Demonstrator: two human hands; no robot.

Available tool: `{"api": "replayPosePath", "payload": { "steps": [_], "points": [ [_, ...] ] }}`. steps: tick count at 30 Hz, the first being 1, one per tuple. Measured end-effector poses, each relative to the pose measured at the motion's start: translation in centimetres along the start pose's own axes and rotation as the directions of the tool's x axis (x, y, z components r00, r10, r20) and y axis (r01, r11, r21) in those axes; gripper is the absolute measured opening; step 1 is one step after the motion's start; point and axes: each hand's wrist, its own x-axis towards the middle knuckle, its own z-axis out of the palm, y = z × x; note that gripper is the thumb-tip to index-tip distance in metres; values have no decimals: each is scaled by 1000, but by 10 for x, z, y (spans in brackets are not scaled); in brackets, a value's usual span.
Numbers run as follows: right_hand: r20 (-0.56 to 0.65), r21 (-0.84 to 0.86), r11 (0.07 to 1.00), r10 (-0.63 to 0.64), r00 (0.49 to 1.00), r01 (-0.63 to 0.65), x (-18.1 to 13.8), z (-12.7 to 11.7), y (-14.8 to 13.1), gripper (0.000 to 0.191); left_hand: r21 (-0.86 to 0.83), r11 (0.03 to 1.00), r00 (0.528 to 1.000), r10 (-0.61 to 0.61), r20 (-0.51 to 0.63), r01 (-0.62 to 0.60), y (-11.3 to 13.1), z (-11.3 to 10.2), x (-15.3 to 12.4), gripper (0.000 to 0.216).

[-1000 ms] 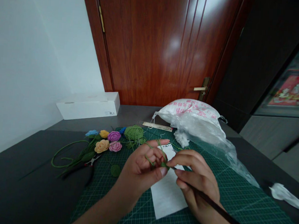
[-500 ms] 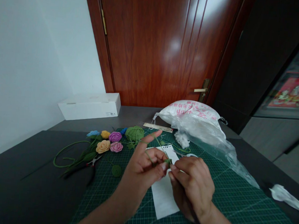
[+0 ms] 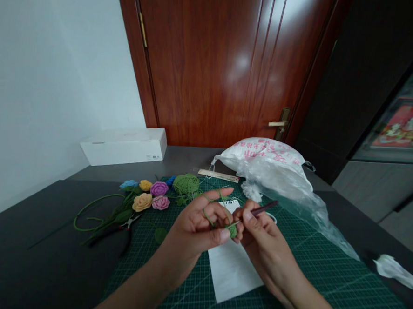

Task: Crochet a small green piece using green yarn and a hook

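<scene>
Between thumb and fingers, my left hand (image 3: 202, 222) pinches a small piece of green crochet work (image 3: 232, 229), with green yarn looped over its raised index finger. My right hand (image 3: 260, 227) is closed on a crochet hook (image 3: 264, 208) with a dark purple handle; its thin metal shaft reaches to the crochet piece. The hook's tip is too small to make out. Both hands are above a white notepad (image 3: 232, 272) lying on a green cutting mat (image 3: 310, 282). A ball of green yarn (image 3: 186, 185) rests behind my left hand.
Crocheted flowers (image 3: 159, 189) on green stems lie at left beside black-handled pliers (image 3: 128, 224). One green leaf (image 3: 160, 235) is on the mat. Behind are a white box (image 3: 123, 144), a ruler (image 3: 218, 175) and a plump white bag (image 3: 262, 153) with clear plastic. White fluffy stuffing (image 3: 251, 191) lies near it.
My right hand has turned over, so the hook's handle now points up and to the right. My left index finger has tipped lower, and the green piece shows more plainly.
</scene>
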Motion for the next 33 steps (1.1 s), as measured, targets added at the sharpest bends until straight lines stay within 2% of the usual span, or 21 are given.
{"api": "replayPosePath", "payload": {
  "steps": [2, 3, 4, 5, 7, 8, 9, 10, 11, 12, 14, 16, 19, 24, 29, 31, 33],
  "points": [
    [16, -112, 980, -161, 987, 162, -1, 0, 1, 21, 7, 1000, 1000, -2, -19, 3, 1, 4, -2, 62],
    [36, -224, 932, -283, 958, 284, -2, -2, 0, 18, 13, 1000, 999, -2, -44, 3, 1, 6, -3, 62],
    [76, -358, 839, -411, 909, 410, -3, -3, -1, 14, 18, 1000, 997, 2, -80, -1, 0, 8, -4, 63],
    [140, -490, 705, -517, 844, 513, -4, -5, -2, 11, 19, 1000, 993, 6, -116, -4, 0, 11, -6, 63],
    [292, -663, 407, -632, 717, 628, -6, -7, -5, 16, -10, 1000, 985, 4, -174, -6, -1, 15, -8, 64],
    [344, -697, 301, -656, 672, 651, -7, -7, -6, 20, -47, 999, 983, -14, -182, 5, -2, 16, -8, 64],
    [378, -703, 237, -674, 634, 671, -8, -7, -6, 22, -99, 995, 984, -49, -170, 33, -2, 17, -9, 64],
    [392, -687, 220, -690, 608, 693, -8, -7, -6, 24, -158, 985, 985, -98, -145, 75, -2, 18, -9, 64],
    [386, -657, 249, -700, 601, 712, -9, -5, -5, 23, -215, 969, 983, -148, -110, 122, -1, 18, -9, 64],
    [352, -617, 320, -706, 615, 719, -9, -4, -3, 21, -262, 951, 979, -190, -73, 165, 0, 17, -8, 64],
    [224, -501, 535, -679, 699, 680, -9, -2, 0, 10, -308, 927, 973, -229, -15, 213, 3, 16, -8, 65],
    [93, -349, 740, -583, 807, 575, -7, 0, 3, 3, -301, 929, 975, -223, 12, 216, 6, 14, -8, 69],
    [26, -139, 896, -423, 906, 422, -6, 1, 3, 10, -273, 940, 979, -201, 44, 206, 8, 10, -7, 73],
    [24, 115, 956, -276, 961, 271, -8, 4, -3, 13, -297, 925, 968, -201, 151, 238, 5, 2, -5, 67],
    [32, 187, 975, -131, 991, 123, -10, 7, -8, 17, -273, 925, 955, -211, 207, 263, 2, -1, -3, 61],
    [15, 156, 979, -137, 990, 133, -10, 9, -7, 18, -209, 952, 968, -193, 163, 225, 2, 0, -4, 59],
    [-6, 48, 973, -225, 974, 225, -10, 11, -4, 18, -121, 977, 982, -165, 90, 175, 4, 3, -5, 56]
  ]
}}
